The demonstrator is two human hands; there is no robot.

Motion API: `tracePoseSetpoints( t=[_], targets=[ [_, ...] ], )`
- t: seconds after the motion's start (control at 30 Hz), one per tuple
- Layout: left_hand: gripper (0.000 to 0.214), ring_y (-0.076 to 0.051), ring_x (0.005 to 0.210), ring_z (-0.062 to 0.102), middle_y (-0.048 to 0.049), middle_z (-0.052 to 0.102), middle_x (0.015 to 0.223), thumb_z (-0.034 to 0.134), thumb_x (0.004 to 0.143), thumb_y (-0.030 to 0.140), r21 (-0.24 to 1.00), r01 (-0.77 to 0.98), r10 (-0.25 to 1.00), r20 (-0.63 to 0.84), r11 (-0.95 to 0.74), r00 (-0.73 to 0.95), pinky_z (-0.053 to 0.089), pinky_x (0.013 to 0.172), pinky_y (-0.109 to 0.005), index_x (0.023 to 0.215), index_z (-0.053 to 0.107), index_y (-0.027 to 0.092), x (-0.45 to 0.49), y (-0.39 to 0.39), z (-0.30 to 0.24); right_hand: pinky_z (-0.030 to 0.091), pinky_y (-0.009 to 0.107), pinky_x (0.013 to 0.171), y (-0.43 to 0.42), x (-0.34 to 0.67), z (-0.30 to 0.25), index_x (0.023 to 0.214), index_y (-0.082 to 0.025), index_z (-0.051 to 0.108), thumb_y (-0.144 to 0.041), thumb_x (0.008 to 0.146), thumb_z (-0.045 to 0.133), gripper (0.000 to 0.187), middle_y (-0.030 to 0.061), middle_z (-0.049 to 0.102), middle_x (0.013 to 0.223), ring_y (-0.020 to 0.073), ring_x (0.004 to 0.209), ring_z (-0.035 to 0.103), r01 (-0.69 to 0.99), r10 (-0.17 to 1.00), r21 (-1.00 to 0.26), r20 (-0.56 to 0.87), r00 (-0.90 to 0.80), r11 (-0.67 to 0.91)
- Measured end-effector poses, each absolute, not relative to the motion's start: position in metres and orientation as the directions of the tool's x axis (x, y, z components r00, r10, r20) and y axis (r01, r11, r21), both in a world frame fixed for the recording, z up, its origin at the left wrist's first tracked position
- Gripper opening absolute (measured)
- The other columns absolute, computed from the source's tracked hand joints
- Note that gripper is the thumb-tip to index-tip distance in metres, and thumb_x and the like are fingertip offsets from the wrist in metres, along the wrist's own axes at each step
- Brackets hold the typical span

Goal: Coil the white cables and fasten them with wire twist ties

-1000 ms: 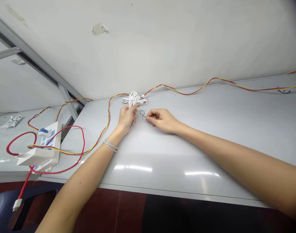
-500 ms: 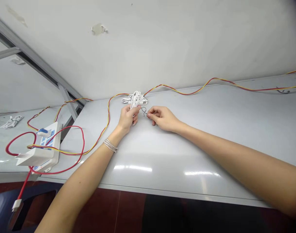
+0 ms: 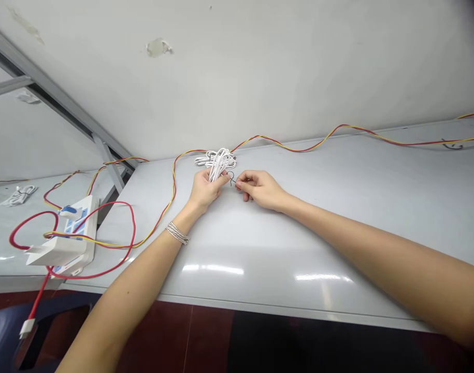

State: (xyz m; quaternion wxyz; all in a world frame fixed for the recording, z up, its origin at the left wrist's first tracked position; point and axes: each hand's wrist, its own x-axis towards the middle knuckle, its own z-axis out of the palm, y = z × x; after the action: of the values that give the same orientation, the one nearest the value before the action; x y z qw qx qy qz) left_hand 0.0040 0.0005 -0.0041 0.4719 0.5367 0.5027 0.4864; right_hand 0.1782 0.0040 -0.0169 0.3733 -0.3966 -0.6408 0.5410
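Observation:
Near the back of the grey table, my left hand [image 3: 206, 190] is closed around a bundled white cable [image 3: 220, 162], its loops sticking up past the thumb. My right hand [image 3: 260, 189] pinches one end of a thin black twist tie [image 3: 231, 177] between thumb and forefinger. The tie is bent into a loop, and its curved part lies close to my left fingertips. Whether those fingertips touch it I cannot tell. Just behind the held bundle, another white cable bundle [image 3: 202, 160] rests on the table.
A red and yellow twisted wire [image 3: 306, 149] runs along the wall. At left stands a white power strip [image 3: 89, 228] with a plugged-in adapter [image 3: 57, 250] and a looping red cable [image 3: 134, 223]. A coiled white cable [image 3: 21, 195] lies far left; a dark twist tie [image 3: 452, 146] lies far right.
The white cable bundle in my left hand has tilted to the right, and my left thumb has come nearer the twist tie. My right hand has hardly moved.

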Motion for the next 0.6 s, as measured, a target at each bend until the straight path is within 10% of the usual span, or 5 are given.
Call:
tracePoseSetpoints(
  t=[0.3, 0.6],
  targets=[
    [0.014, -0.007, 0.048, 0.034, 0.0061, 0.041, 0.05, 0.071, 0.072, 0.023, 0.861, 0.442, 0.956, 0.293, -0.252, -0.025, 0.027, 0.048, -0.023, 0.07, 0.059, 0.015, 0.0007, 0.0026, -0.0044, 0.045, 0.022, 0.055, 0.0054, 0.1797, -0.0158, 0.075, -0.016, 0.06, -0.021, 0.085, 0.059, 0.012, 0.0007, 0.062, 0.075, 0.0076, 0.054, 0.055, 0.043, 0.896, -0.998, 0.022, -0.444, 0.046],
    [0.02, -0.005, 0.046, 0.03, 0.0061, 0.037, 0.052, 0.069, 0.078, 0.026, 0.958, 0.239, 0.987, 0.161, -0.158, 0.008, 0.023, 0.045, -0.022, 0.067, 0.054, 0.017, 0.0005, -0.0017, -0.002, 0.045, 0.023, 0.055, 0.005, 0.1791, -0.0145, 0.075, -0.017, 0.058, -0.022, 0.087, 0.059, 0.012, -0.0014, 0.057, 0.066, 0.0098, 0.053, 0.057, 0.091, 0.923, -0.994, 0.022, -0.383, 0.061]
  ],
)
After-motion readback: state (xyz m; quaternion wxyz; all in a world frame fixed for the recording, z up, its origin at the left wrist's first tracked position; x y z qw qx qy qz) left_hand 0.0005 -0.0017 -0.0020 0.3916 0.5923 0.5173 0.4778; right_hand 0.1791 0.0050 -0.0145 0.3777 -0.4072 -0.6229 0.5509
